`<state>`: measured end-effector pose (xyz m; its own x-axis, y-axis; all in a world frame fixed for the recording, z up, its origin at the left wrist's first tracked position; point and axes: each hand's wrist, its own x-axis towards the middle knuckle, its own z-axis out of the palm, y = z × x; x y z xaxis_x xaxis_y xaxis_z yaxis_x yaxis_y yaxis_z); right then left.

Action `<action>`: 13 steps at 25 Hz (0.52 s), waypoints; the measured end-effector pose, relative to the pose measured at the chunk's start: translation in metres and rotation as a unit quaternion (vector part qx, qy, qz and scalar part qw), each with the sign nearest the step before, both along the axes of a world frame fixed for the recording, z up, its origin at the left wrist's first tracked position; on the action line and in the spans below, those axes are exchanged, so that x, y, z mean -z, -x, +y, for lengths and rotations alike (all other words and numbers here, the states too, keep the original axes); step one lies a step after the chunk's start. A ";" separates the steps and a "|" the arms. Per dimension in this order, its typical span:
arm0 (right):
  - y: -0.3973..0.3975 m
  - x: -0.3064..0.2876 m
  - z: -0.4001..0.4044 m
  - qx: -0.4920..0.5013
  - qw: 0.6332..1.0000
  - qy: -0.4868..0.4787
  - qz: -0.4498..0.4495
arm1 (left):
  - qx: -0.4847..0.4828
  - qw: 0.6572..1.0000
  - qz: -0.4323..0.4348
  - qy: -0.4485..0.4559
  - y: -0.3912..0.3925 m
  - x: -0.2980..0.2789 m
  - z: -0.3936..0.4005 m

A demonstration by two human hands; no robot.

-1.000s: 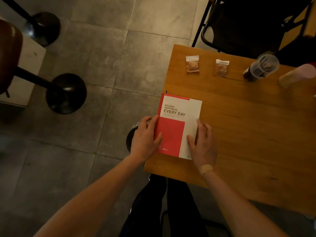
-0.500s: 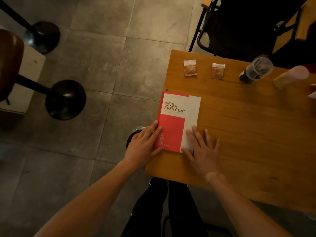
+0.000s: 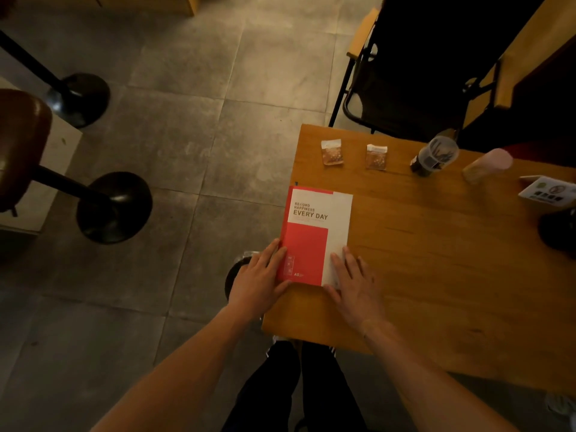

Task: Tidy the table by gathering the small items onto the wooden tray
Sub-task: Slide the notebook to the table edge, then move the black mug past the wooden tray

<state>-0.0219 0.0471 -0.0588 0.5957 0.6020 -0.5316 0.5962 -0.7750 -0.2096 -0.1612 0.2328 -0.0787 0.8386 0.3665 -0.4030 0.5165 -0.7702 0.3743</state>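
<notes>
Notebook (image 3: 316,235), red and white with "EVERY DAY" printed on its cover, lies flat at the near left corner of my wooden table (image 3: 436,275). Farther back I see two small snack packets (image 3: 332,152) (image 3: 376,156) side by side, well apart from the notebook, then a clear cup (image 3: 434,155) with dark contents, a tilted pale cylinder (image 3: 487,165) and a card stand (image 3: 551,191) at the right edge. A dark chair (image 3: 414,73) stands behind the table. My left hand (image 3: 258,282) rests against the notebook's left edge, fingers straight; my right hand (image 3: 355,285) lies flat, fingers spread, over its near right corner.
</notes>
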 end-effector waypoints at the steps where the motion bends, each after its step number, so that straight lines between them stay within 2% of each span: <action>1: 0.003 -0.005 -0.002 0.003 1.000 0.002 0.008 | -0.007 1.000 0.012 0.007 0.003 -0.005 -0.003; 8: 0.026 -0.047 -0.024 0.037 0.997 0.027 0.060 | -0.009 0.993 0.112 0.044 0.027 -0.040 -0.021; 13: 0.029 -0.075 -0.046 0.066 0.983 0.057 0.161 | 0.032 0.966 0.228 0.117 0.019 -0.068 -0.025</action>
<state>-0.0507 0.0006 0.0164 0.4546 0.4565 -0.7648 0.4064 -0.8704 -0.2780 -0.1806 0.2075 -0.0112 0.5717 0.1743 -0.8017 0.6236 -0.7273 0.2866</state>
